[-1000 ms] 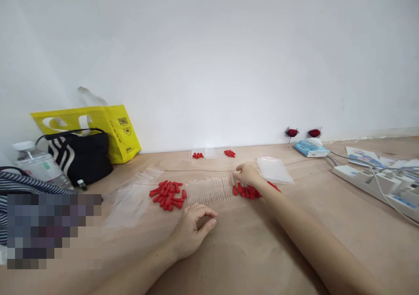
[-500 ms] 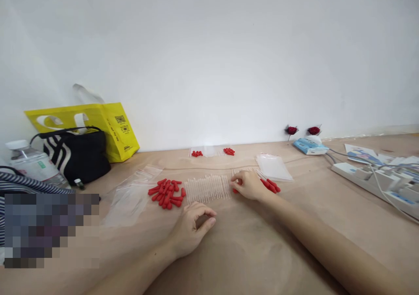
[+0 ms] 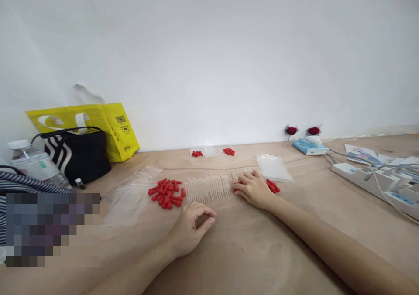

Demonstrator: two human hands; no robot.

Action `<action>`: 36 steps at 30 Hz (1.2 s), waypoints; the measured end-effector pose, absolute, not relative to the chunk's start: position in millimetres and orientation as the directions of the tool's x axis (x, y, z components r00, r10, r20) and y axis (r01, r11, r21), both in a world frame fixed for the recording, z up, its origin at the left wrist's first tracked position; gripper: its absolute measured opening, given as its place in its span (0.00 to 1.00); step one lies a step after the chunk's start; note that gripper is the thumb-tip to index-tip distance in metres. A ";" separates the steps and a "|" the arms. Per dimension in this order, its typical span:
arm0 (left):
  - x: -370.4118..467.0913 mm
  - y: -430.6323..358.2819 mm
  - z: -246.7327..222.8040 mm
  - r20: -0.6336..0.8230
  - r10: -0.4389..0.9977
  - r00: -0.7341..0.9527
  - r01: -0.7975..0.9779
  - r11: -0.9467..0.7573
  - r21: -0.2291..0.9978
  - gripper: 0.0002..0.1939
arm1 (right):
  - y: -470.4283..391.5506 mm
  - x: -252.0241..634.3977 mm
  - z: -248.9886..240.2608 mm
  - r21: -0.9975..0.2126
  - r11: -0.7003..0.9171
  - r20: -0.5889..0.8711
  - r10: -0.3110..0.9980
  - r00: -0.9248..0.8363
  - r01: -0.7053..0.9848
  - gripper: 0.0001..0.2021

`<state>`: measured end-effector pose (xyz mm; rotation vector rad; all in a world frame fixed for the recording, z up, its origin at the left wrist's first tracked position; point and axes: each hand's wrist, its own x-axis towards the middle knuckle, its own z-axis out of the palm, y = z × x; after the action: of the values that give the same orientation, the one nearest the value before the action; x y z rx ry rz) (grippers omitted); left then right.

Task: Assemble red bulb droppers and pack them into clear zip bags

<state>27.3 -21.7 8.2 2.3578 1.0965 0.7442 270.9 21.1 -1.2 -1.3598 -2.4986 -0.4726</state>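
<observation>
My left hand (image 3: 193, 227) rests on the table in front of a row of thin pale sticks (image 3: 207, 188), its fingers curved and thumb apart, holding nothing. Small red bulbs (image 3: 166, 193), rubbery-looking and with narrow necks, lie heaped left of that row. At the row's right end, my right hand (image 3: 251, 189) is bent over a few more sticks, palm down. A red bulb (image 3: 240, 189) shows between its thumb and fingers; the palm hides whatever else is beneath. More red bulbs (image 3: 272, 186) stick out beyond its right side.
Clear zip bags (image 3: 127, 199) lie at the left, and another zip bag (image 3: 274, 167) behind my right hand. Small filled bags (image 3: 212, 151) lie by the wall. A yellow bag (image 3: 121, 133) and black bag (image 3: 81, 155) stand left; a power strip (image 3: 366, 179) lies right.
My right hand has shifted slightly right and toward me, off the end of the stick row, its fingers now lower over the red bulbs. The left hand stays put.
</observation>
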 end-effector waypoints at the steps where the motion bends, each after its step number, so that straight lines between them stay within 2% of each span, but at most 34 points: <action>1: 27.3 -21.6 8.2 0.284 0.790 0.544 0.556 -0.593 0.583 0.07 | 21.6 273.2 -1.9 0.179 0.513 0.376 0.752 -0.541 0.839 0.13; 5: 27.0 -21.5 8.3 0.278 0.794 0.540 0.554 -0.585 0.593 0.06 | 22.3 281.3 -3.1 0.210 0.531 0.388 0.726 -0.568 0.821 0.13; 11: 28.0 -22.5 5.0 0.289 0.795 0.532 0.566 -0.589 0.577 0.06 | 18.5 283.6 -2.3 0.140 0.563 0.390 0.725 -0.568 0.815 0.14; 13: 26.8 -20.6 5.3 0.309 0.808 0.502 0.605 -0.583 0.542 0.07 | 16.5 281.9 -2.0 0.129 0.556 0.393 0.731 -0.558 0.821 0.14; 16: 17.1 -9.3 12.3 0.345 0.843 0.414 0.731 -0.533 0.425 0.07 | 13.8 276.9 0.4 0.099 0.545 0.406 0.742 -0.534 0.832 0.14; 19: -4.5 14.5 27.8 0.352 0.876 0.331 0.862 -0.432 0.265 0.07 | 13.9 265.6 7.7 -0.013 0.424 0.400 0.832 -0.384 0.905 0.14; 23: -37.5 52.2 49.4 0.258 0.864 0.432 0.889 -0.457 0.042 0.09 | 25.0 243.1 20.2 -0.184 0.081 0.197 0.979 -0.044 0.980 0.14; 26: -50.7 73.1 56.6 0.188 0.853 0.488 0.868 -0.497 0.004 0.08 | 39.8 229.5 24.6 -0.195 -0.020 0.093 0.995 0.039 0.981 0.14; 30: -51.4 92.6 56.2 0.138 0.852 0.506 0.861 -0.507 -0.025 0.09 | 55.8 221.7 24.7 -0.205 -0.090 -0.021 0.996 0.087 0.975 0.09; 36: -44.2 118.3 57.7 -0.008 0.852 0.523 0.851 -0.523 -0.052 0.09 | 62.5 217.0 23.4 -0.231 -0.069 -0.058 0.997 0.057 0.971 0.08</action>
<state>-44.2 118.3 57.7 2.7782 1.5536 -0.0515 217.0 62.5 23.4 -2.1852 -2.0499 0.3040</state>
